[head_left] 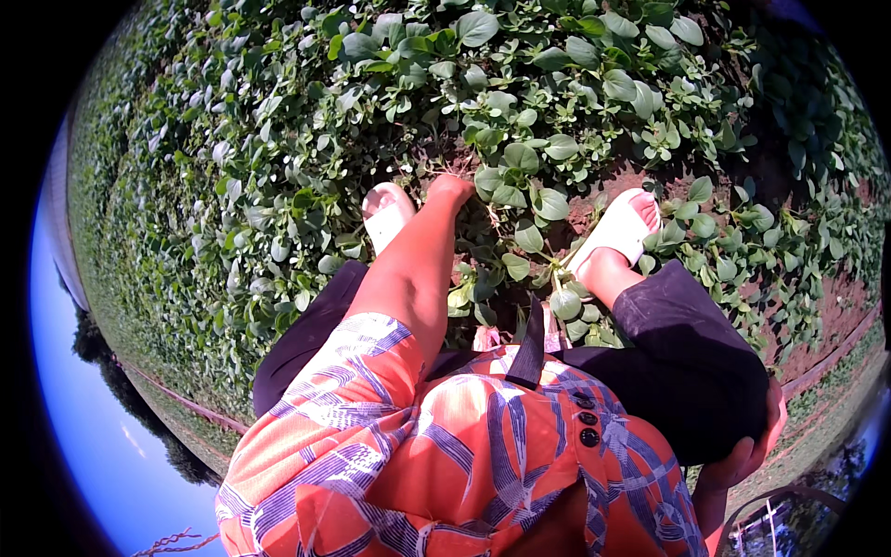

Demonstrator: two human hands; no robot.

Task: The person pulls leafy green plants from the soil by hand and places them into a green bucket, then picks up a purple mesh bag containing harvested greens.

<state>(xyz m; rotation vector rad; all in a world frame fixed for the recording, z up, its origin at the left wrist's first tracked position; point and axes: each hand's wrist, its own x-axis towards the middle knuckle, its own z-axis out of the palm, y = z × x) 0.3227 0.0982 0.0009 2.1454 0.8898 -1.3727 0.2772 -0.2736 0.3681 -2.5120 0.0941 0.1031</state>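
Note:
My left arm reaches down between my feet, and my left hand [451, 188] is closed low at the soil among the leafy green plants [520, 176]. Thin pale stems [449, 173] show at its fingers; what it grips is mostly hidden under the hand. Broad, rounded leaves stand right beside it. On the right, my right hand [747, 457] rests against the outside of my bent knee, in dark trousers [691, 371]. Its fingers lie apart along the cloth and hold nothing.
My feet wear white slippers, the left one [388, 218] next to the left hand and the right one [620, 227] on bare reddish soil [594, 200]. Dense low plants [213, 176] cover the ground ahead and left. A dark strap [531, 348] hangs at my front.

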